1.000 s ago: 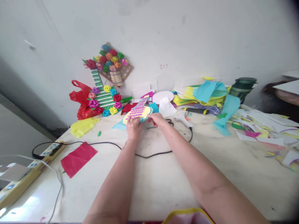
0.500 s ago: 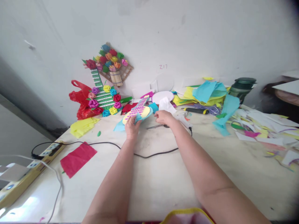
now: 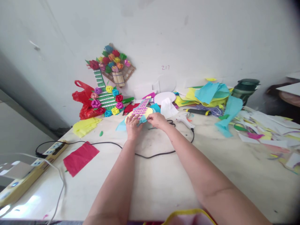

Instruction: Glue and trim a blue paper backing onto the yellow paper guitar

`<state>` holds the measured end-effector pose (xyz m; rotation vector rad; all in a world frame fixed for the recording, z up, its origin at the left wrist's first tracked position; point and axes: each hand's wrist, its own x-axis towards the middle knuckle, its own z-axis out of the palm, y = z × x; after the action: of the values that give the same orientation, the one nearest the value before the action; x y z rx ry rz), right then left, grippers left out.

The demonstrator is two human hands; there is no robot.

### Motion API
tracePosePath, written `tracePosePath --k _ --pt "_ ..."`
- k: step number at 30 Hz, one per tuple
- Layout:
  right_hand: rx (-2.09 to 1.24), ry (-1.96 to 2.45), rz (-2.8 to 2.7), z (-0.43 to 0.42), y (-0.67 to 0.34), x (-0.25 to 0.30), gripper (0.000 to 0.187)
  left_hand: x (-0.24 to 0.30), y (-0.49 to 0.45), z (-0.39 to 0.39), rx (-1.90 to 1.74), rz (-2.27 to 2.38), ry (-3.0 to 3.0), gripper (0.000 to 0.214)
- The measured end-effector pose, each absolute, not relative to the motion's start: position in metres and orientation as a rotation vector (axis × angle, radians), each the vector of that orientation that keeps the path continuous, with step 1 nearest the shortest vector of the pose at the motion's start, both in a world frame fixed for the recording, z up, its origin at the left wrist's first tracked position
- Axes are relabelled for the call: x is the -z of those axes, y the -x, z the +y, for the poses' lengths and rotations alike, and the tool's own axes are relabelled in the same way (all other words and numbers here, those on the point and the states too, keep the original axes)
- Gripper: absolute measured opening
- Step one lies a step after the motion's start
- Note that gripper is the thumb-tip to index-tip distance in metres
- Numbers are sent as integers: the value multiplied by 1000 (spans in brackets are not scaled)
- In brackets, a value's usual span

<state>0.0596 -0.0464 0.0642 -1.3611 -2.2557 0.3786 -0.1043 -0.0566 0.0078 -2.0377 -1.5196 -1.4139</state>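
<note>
A yellow guitar-shaped paper craft (image 3: 140, 111) with a woven pink and purple lattice lies at the far side of the table, over a piece of light blue paper (image 3: 122, 125). My left hand (image 3: 132, 127) grips the craft's near edge with curled fingers. My right hand (image 3: 157, 120) pinches the blue paper at the craft's right edge. A white glue gun (image 3: 184, 120) with a black cord lies just right of my right hand.
Paper-flower crafts (image 3: 106, 97) and a red plastic bag (image 3: 83, 101) lean at the wall. A red sheet (image 3: 81, 157), yellow paper (image 3: 85, 126) and a power strip (image 3: 50, 150) lie left. Heaped coloured paper (image 3: 212, 95), a green jar (image 3: 245, 89) and scraps fill the right.
My right hand went out toward the glue gun half a second ago and has come back to the craft's right edge. The left hand stayed on the craft. The view shifted slightly.
</note>
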Motion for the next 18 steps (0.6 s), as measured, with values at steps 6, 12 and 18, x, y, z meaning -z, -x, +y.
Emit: tracePosePath --k 6,12,18 --pt "-540 1299 -2274 -49 -59 -65 25 -10 104 -58 1462 -1477 2027 4" --pt "-525 1217 -2234 -46 -59 -57 16 -12 104 -60 1378 -1383 2099 3" --pt "-675 1069 -2177 -33 -60 -43 13 -22 98 -76 1252 -1410 2056 7"
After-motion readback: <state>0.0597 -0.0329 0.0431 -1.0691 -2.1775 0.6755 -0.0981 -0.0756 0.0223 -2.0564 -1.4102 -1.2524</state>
